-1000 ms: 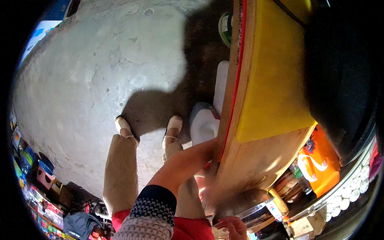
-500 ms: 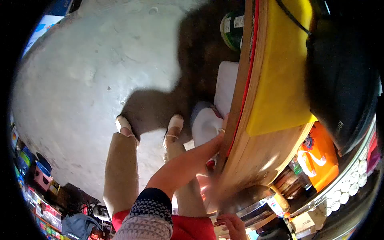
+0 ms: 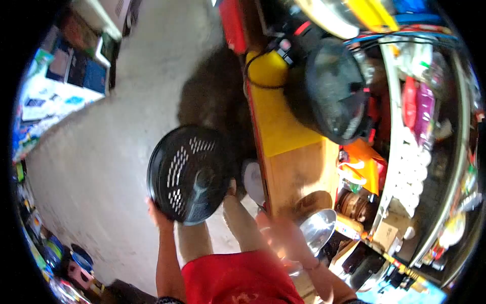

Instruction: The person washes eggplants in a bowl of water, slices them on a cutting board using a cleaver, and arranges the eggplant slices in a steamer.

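Observation:
My left hand grips the lower-left rim of a black round slotted basket, tilted over the floor in front of my legs. Its base has several rows of slots and faces me. My right hand is smeared by motion beside the wooden table's edge, close to a shiny metal bowl; its fingers cannot be made out. A whitish container shows partly below the table edge.
The wooden table carries a yellow sheet and a large black round item. An orange bag, white rolls and a cardboard box are to the right. Boxes stand at upper left.
My left arm has come back from beneath the table edge, and the black slotted basket is now in that hand. My view has shifted, showing more of the shelves. My right hand is now blurred.

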The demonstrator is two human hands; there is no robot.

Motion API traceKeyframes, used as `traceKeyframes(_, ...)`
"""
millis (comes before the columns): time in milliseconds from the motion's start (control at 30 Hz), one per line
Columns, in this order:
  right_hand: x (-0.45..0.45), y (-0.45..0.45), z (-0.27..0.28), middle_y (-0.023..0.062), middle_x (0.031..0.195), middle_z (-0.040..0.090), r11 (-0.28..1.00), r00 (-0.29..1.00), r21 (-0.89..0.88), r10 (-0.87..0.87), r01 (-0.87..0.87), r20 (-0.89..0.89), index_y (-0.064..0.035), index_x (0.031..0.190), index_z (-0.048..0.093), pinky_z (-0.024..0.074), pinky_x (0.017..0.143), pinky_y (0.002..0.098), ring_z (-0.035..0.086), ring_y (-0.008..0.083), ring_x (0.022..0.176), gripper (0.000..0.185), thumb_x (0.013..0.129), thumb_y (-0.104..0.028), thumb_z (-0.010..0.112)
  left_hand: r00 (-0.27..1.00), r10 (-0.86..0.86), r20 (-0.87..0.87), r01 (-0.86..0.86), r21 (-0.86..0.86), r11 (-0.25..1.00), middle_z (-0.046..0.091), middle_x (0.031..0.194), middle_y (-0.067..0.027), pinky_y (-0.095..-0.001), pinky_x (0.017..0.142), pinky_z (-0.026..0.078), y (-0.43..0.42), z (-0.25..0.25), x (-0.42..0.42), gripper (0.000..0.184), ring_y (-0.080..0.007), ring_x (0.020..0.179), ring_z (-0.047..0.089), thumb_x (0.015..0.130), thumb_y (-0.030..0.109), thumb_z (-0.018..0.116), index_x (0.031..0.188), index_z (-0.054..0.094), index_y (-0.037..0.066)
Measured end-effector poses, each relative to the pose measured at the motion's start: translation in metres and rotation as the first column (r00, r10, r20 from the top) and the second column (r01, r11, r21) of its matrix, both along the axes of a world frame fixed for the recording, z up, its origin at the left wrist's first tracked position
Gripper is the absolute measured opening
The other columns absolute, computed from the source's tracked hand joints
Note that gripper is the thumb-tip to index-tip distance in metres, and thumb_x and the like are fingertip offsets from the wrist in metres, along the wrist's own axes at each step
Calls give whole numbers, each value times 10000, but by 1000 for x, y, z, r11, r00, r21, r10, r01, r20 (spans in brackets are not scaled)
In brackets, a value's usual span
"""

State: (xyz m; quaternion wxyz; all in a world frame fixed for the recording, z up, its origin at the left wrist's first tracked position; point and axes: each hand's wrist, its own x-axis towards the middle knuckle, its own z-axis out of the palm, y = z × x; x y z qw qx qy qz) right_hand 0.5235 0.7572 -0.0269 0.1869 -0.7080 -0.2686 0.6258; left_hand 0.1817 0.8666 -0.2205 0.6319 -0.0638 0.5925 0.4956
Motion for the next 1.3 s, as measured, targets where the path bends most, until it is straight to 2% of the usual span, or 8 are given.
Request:
traceKeyframes(133, -57, 96, 62, 103, 1234, 474, 972, 962, 107, -185, 210, -203, -43, 1313, 349, 468, 818, 359, 525, 189, 1060, 542, 911, -381, 488, 490, -145, -860, 254, -18, 967, 442, 556, -60, -299, 502, 346, -5, 147, -81, 543, -126, 550, 382, 951, 420, 356, 618, 474, 7)
traceKeyframes(233, -99, 140, 136, 101, 1295, 423, 946, 843, -101, -320, 308, -431, -66, 1365, 270, 457, 844, 435, 481, 238, 1124, 711, 862, -512, 504, -173, 44, -984, 931, -148, 334, 385, 453, -77, -366, 389, 306, 16, 293, -114, 313, -275, 400, 419, 755, 224, 506, 489, 399, 96)
traceKeyframes(367, -131, 135, 150, 87, 1162, 508, 995, 899, -73, 29, -68, -436, -69, 1283, 381, 440, 881, 379, 503, 202, 1018, 533, 805, -244, 540, -109, 241, -964, 994, -109, 11, 407, 486, -28, -348, 408, 342, 12, 427, -117, 223, -257, 407, 402, 643, 203, 559, 505, 407, 115)
traceKeyframes(500, -152, 125, 129, 77, 1130, 536, 966, 917, 204, 224, -162, -331, -34, 1251, 398, 375, 968, 331, 479, 209, 1118, 487, 799, -101, 564, -178, 142, -974, 681, -18, 732, 388, 1305, -185, -417, 992, 289, -6, 447, -124, 637, -307, 1194, 373, 762, 208, 599, 1300, 332, -5)
traceKeyframes(633, -168, 166, 186, 96, 1098, 535, 841, 886, 501, 59, 205, -460, -42, 1227, 409, 362, 960, 315, 467, 193, 1112, 425, 827, -92, 541, 996, -89, 5, 84, 272, 958, 504, 1226, -110, -395, 949, 379, -30, 357, -147, 561, -252, 1118, 477, 744, 199, 587, 1259, 435, 37)
traceKeyframes(767, -80, 251, 130, 159, 1162, 494, 589, 833, 589, 361, -553, 420, 1, 1249, 390, 337, 968, 338, 436, 241, 1146, 418, 884, -179, 486, 988, 105, 114, -127, 208, 970, 595, 1044, -53, -363, 920, 409, -34, 348, -102, 353, -236, 996, 540, 679, 138, 489, 1001, 587, 31)
traceKeyframes(867, 43, 356, 34, 238, 1197, 468, 751, 837, 654, -299, -90, 458, 56, 1196, 425, 342, 961, 391, 418, 325, 1171, 434, 909, -268, 453, 974, 226, -29, -224, 45, 973, 578, 917, -31, -412, 784, 455, -54, 309, -102, 146, -214, 909, 544, 654, 199, 517, 766, 540, 107)
traceKeyframes(1300, 190, 318, 72, 232, 1181, 508, 693, 604, 708, -624, 135, 496, 20, 1172, 480, 344, 962, 405, 450, 350, 1145, 369, 869, -190, 467, 818, 398, -415, -555, -392, 734, 587, 899, -56, -429, 669, 497, -70, 260, -89, 307, -275, 803, 575, 610, 307, 545, 848, 586, 117)
